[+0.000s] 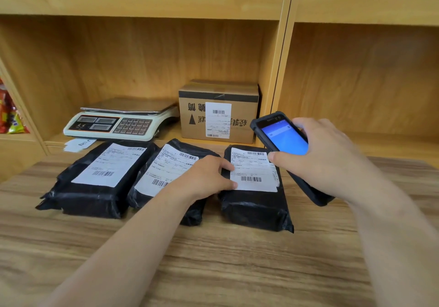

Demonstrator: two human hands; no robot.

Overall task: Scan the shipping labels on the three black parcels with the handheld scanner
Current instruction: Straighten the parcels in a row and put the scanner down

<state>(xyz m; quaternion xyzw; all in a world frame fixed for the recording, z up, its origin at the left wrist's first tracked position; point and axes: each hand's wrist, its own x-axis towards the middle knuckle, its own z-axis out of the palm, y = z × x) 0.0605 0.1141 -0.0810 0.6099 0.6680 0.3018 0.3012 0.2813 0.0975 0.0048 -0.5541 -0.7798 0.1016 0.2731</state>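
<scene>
Scanner [282,138] in right hand [325,157] hovers above right parcel [254,202].

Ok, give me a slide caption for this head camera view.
Left hand steadies the right black parcel while the right hand holds the handheld scanner over its shipping label.

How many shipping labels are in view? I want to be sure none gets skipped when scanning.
4. One on the left black parcel, one on the middle parcel partly under the left hand, one on the right parcel, one on the cardboard box.
</scene>
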